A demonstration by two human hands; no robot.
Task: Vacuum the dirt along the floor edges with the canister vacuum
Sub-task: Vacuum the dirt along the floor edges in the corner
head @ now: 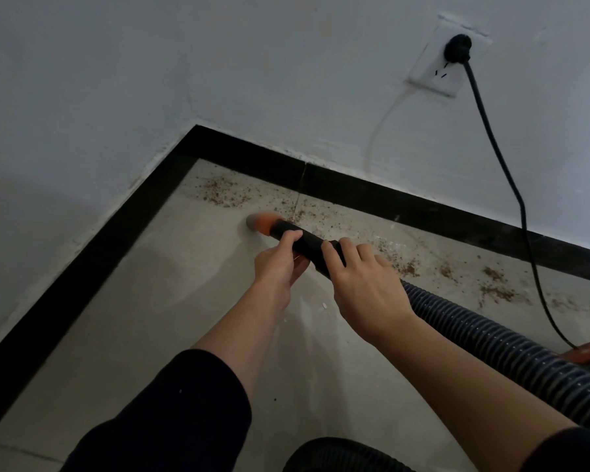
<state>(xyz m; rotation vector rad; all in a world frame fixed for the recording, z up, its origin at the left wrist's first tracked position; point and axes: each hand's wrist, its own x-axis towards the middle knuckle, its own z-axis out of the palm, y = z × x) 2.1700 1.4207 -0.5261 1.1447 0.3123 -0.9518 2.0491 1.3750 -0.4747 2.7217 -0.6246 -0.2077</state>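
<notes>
Brown dirt (223,192) lay along the black floor edge (389,199), at twelve o'clock from the orange tip (261,223) and off toward three o'clock. Your left hand (280,264) and right hand (365,284) both gripped the black tube (308,245). Most cleaning looked left to do.

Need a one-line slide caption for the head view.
The left hand and right hand grip the vacuum wand, orange nozzle near brown dirt along the black baseboard.
</notes>
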